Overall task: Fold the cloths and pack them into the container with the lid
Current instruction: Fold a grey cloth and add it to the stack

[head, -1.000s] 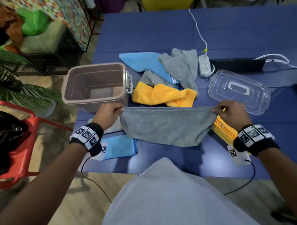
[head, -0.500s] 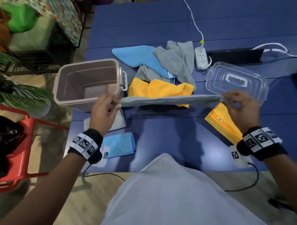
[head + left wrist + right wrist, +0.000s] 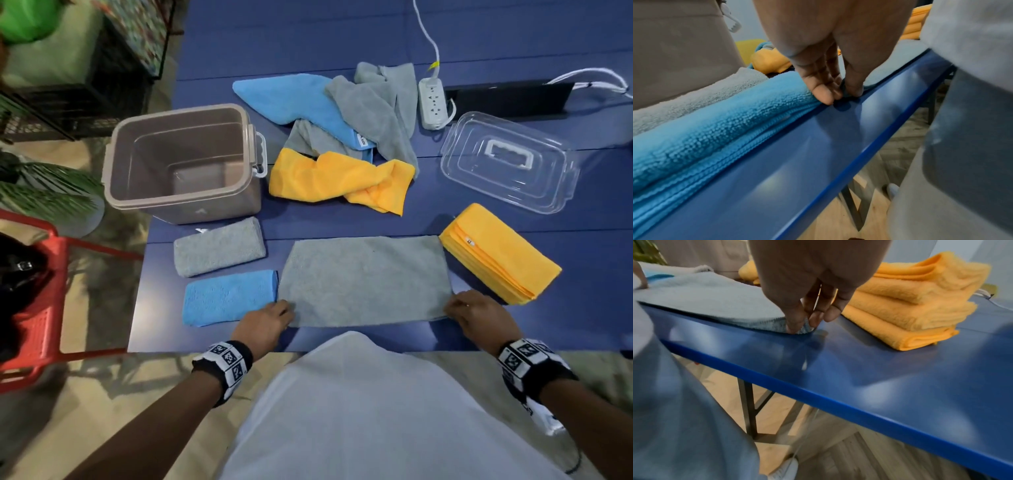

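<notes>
Both hands pinch the near corners of the grey cloth (image 3: 364, 279), left hand (image 3: 265, 323) at one, right hand (image 3: 478, 317) at the other; it lies flat on the table (image 3: 342, 34), in front of the open container (image 3: 181, 164).

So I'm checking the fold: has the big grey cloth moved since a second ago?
Yes. The big grey cloth was held up near the tan plastic container; now it lies flat nearer the blue table's front edge.

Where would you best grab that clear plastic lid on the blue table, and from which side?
By the white handle in the middle of the clear plastic lid, coming from above: it lies flat, handle up, with nothing on it.
</notes>
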A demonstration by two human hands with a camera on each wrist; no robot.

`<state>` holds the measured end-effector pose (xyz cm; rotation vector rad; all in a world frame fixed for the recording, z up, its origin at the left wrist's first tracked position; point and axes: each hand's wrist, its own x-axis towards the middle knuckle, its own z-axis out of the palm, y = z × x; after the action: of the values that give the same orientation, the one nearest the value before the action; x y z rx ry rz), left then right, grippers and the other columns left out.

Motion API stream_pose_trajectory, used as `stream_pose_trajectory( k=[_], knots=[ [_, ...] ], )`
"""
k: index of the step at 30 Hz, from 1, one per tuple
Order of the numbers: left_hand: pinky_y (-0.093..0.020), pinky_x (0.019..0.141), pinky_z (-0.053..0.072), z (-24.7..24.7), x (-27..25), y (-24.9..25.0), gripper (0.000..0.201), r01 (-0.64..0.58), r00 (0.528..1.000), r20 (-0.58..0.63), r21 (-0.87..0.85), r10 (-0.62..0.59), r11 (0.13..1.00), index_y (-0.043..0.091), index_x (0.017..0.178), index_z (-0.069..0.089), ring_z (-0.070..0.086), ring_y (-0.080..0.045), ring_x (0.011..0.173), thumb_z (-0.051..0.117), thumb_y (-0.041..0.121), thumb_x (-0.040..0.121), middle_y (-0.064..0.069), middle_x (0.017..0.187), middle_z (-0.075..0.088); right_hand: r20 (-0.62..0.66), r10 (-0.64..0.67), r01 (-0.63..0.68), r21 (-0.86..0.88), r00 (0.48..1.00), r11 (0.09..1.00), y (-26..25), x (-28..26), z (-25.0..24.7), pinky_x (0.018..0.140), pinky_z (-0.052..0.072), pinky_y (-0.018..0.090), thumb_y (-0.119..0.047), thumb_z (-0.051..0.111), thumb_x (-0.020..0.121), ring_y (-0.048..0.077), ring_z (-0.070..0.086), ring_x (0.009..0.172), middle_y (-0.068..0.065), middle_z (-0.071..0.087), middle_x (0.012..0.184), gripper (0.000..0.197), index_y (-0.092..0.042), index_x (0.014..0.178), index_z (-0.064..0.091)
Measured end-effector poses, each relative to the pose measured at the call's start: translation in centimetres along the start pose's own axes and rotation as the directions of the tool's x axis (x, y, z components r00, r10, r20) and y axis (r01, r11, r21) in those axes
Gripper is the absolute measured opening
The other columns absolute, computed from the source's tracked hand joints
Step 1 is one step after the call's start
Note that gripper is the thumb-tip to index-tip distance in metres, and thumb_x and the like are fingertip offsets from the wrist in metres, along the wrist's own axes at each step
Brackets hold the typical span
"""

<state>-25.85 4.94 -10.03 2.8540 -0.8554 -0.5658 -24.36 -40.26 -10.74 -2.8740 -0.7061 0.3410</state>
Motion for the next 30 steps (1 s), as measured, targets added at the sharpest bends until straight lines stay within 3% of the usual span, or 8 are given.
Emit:
stream_pose_trajectory(
  k=[4, 7, 9, 15, 21, 25, 28, 30],
  knots=[
    [-0.022, 0.038, 0.035, 0.4, -0.4, -0.4, 0.027, -0.041, 0.999, 0.03, -0.034, 0.042, 0.999, 0.017, 0.071, 0.064, 0.057, -0.017, 0.056, 0.087, 0.01, 0.061, 0.0, 0.085, 0.058, 0.154, -0.002, 0.011, -0.056, 0.988, 0.998, 0.8, -0.6, -0.6, 0.055, 0.056, 0.037, -0.003, 0.079, 0.064, 0.028, 0.065, 0.067, 0.002, 0.069, 0.082, 0.015, -0.015, 0.073, 0.076],
    [-0.023, 0.037, 0.037, 0.5, -0.3, 0.1, 0.025, -0.054, 0.998, 0.018, -0.011, 0.054, 0.998, 0.017, 0.069, 0.064, 0.056, -0.017, 0.053, 0.086, 0.009, 0.059, -0.001, 0.083, 0.058, 0.446, 0.187, -0.085, -0.24, 0.875, 0.967, -0.8, 1.4, -3.1, 0.061, 0.053, 0.03, -0.035, 0.049, 0.075, 0.019, 0.065, 0.073, -0.004, 0.069, 0.084, 0.022, -0.023, 0.073, 0.068],
    [-0.025, 0.038, 0.037, 0.5, -0.2, 0.7, 0.023, -0.047, 0.999, -0.003, 0.018, 0.047, 0.999, 0.017, 0.067, 0.064, 0.057, -0.018, 0.055, 0.086, 0.015, 0.058, -0.001, 0.081, 0.058, 0.475, 0.218, -0.092, -0.275, 0.853, 0.957, -2.9, 4.0, -5.7, 0.067, 0.05, 0.027, -0.045, 0.048, 0.077, 0.017, 0.066, 0.083, -0.003, 0.07, 0.093, 0.027, -0.027, 0.085, 0.067],
    [-0.03, 0.05, 0.046, 0.0, 0.3, 1.8, 0.015, -0.041, 0.977, -0.211, 0.008, 0.041, 0.999, 0.011, 0.07, 0.069, 0.059, -0.024, 0.067, 0.081, 0.019, 0.069, -0.005, 0.081, 0.062, 0.254, -0.124, 0.082, 0.172, 0.959, 0.982, -11.6, 16.7, -8.7, 0.088, 0.047, 0.036, -0.018, 0.047, 0.096, 0.023, 0.057, 0.109, 0.002, 0.064, 0.116, 0.028, -0.018, 0.115, 0.067],
    [-0.036, 0.063, 0.052, -0.1, 3.1, 1.3, 0.02, -0.079, 0.967, -0.245, -0.034, 0.068, 0.996, 0.005, 0.099, 0.067, 0.061, -0.029, 0.082, 0.063, 0.011, 0.081, -0.011, 0.101, 0.064, 0.448, -0.366, 0.316, 0.185, 0.816, 0.931, -21.4, 26.1, -6.3, 0.094, 0.043, 0.032, -0.006, 0.046, 0.095, 0.023, 0.054, 0.117, 0.003, 0.061, 0.128, 0.036, -0.017, 0.125, 0.063],
    [-0.042, 0.056, 0.054, 1.5, 4.0, 1.2, 0.038, -0.078, 0.983, -0.175, -0.107, 0.059, 0.991, 0.002, 0.089, 0.065, 0.061, -0.033, 0.074, 0.029, 0.015, 0.087, -0.014, 0.095, 0.063, 0.591, -0.345, 0.428, -0.001, 0.729, 0.904, -22.4, 27.6, -4.4, 0.073, 0.042, 0.027, -0.004, 0.056, 0.088, 0.026, 0.061, 0.103, 0.003, 0.065, 0.115, 0.032, -0.021, 0.112, 0.068],
    [-0.041, 0.049, 0.053, 2.5, 4.1, 1.3, 0.031, -0.062, 0.974, -0.224, -0.112, 0.036, 0.992, 0.003, 0.084, 0.064, 0.061, -0.033, 0.075, 0.035, 0.012, 0.087, -0.014, 0.095, 0.063, 0.675, -0.296, 0.48, -0.098, 0.676, 0.872, -22.6, 28.2, -4.3, 0.061, 0.037, 0.024, -0.007, 0.062, 0.084, 0.03, 0.059, 0.088, 0.005, 0.061, 0.099, 0.021, -0.026, 0.086, 0.07],
    [-0.037, 0.044, 0.05, 2.5, 3.9, 1.2, 0.018, -0.079, 0.971, -0.231, -0.084, 0.058, 0.993, 0.004, 0.083, 0.065, 0.06, -0.033, 0.08, 0.048, 0.01, 0.086, -0.011, 0.097, 0.064, 0.749, -0.274, 0.523, -0.111, 0.603, 0.845, -22.7, 28.4, -4.5, 0.056, 0.028, 0.022, -0.005, 0.059, 0.082, 0.026, 0.048, 0.077, 0.004, 0.048, 0.084, 0.029, -0.025, 0.062, 0.052]
  ],
)
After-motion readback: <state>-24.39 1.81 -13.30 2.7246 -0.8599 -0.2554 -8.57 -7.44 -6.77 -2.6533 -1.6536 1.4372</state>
